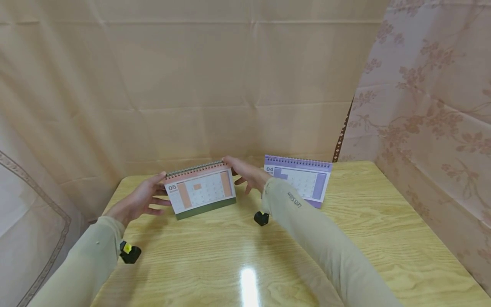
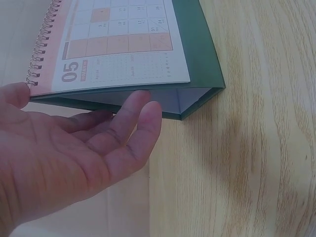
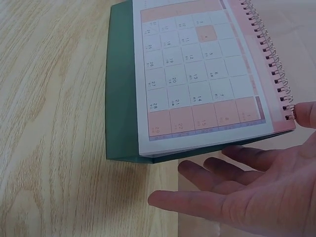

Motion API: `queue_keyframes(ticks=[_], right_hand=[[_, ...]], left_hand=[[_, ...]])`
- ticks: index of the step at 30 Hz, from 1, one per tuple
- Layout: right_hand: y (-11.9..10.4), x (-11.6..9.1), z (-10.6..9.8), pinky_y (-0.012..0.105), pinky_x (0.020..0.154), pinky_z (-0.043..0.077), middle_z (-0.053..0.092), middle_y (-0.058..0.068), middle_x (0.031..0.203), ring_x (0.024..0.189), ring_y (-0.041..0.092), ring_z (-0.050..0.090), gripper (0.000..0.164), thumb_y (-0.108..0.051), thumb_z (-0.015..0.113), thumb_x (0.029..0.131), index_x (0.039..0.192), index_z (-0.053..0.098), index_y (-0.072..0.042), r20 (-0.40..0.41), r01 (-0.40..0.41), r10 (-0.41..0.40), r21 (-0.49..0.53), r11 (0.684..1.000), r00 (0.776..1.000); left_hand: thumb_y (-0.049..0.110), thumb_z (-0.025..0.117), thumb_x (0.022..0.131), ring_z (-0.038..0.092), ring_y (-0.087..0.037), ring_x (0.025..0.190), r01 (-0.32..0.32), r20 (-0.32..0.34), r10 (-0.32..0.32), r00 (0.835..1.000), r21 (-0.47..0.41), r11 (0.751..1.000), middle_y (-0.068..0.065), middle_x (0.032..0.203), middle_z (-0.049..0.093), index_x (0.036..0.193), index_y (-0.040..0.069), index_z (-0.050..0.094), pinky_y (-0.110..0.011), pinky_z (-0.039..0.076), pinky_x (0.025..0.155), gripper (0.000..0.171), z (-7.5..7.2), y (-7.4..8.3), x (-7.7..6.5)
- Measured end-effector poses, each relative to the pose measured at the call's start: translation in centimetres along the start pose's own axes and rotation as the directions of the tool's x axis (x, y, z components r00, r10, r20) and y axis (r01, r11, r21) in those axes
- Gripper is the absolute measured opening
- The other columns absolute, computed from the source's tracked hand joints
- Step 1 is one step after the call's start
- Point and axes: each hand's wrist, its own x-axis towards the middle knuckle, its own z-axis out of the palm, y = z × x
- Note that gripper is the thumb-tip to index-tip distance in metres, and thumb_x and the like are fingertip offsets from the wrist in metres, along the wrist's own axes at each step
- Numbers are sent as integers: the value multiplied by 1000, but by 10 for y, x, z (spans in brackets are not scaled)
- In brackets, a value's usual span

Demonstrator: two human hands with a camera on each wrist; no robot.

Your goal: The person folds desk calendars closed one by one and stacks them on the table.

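While only head view shows purple calendar [image 1: 299,181], both hands' fingers [image 2: 145,131] [image 3: 195,201] pinch pink calendar [image 1: 203,189].

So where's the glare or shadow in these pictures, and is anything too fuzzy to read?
Head view: white glare on the table at the bottom edge, soft shadows, and dates on the pink calendar too faint to read; left wrist view: shadow beside the green base, smallest print blurred; right wrist view: shadow below that base, many date numbers legible.
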Motion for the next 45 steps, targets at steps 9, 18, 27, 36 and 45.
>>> queue_keyframes(ticks=[9,18,27,36,45], right_hand=[[-1,-1,-1,79,103,27,25,14,164,143,48,29,76,-67,40,96,156,38,-19,-13,-2,1,-36,999,1000],[0,1,0,80,104,24,22,13,165,144,48,28,75,-67,38,97,157,37,-22,-37,-6,4,-60,998,999],[-1,-2,-1,79,106,20,20,11,166,145,48,26,76,-69,39,97,159,33,-25,-44,-3,0,-72,997,999],[-3,-3,0,79,105,22,23,14,164,142,47,30,75,-68,41,96,156,38,-23,-42,-5,2,-68,998,999],[-2,-1,1,79,105,24,30,16,159,140,47,33,72,-65,42,97,153,42,-20,-53,-4,1,-54,999,999]], left_hand=[[74,25,99,52,-42,123,-8,2,8,1000,-13,1000,-27,148,39,150,0,35,-51,50,93,90,-1,-1,1],[71,24,101,54,-39,120,-11,2,11,1000,-19,1000,-26,146,41,150,1,36,-50,50,91,87,0,0,2],[67,22,103,53,-41,122,-19,2,19,1000,-10,1000,-27,148,40,152,3,34,-52,48,94,82,0,2,3],[66,21,104,53,-40,122,-9,-12,9,1000,-19,1000,-26,148,40,153,3,33,-54,47,96,81,-1,1,2],[66,22,104,38,-48,136,1,-9,-1,1000,-55,998,-26,156,30,154,4,31,-58,42,99,81,1,0,2]])
